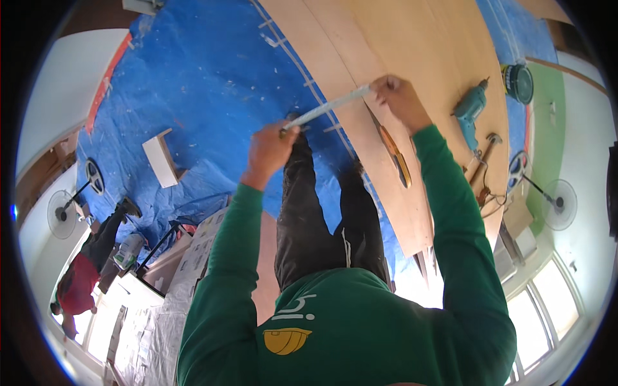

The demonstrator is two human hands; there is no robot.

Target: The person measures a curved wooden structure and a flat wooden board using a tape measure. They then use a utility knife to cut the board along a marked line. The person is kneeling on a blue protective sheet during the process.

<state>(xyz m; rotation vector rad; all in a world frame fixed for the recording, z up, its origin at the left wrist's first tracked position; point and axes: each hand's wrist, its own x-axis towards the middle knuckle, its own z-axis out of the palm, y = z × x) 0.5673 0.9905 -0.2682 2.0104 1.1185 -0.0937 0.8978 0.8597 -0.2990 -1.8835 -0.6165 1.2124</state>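
Two hands stretch a pale measuring strip (328,107) between them in the head view: the left hand (269,149) pinches its near end, closed tight over the dark tip, and the right hand (400,96), at about two o'clock from the left, presses the far end down onto the plywood sheet (418,38) with bent fingers. The strip crosses the sheet's long left edge, half over the blue tarp (206,77). A handsaw (394,154) lies on the sheet at six o'clock from the right hand; a teal power drill (470,110) and a hammer (486,154) lie at three and four o'clock, well apart. Open tarp spreads toward nine o'clock.
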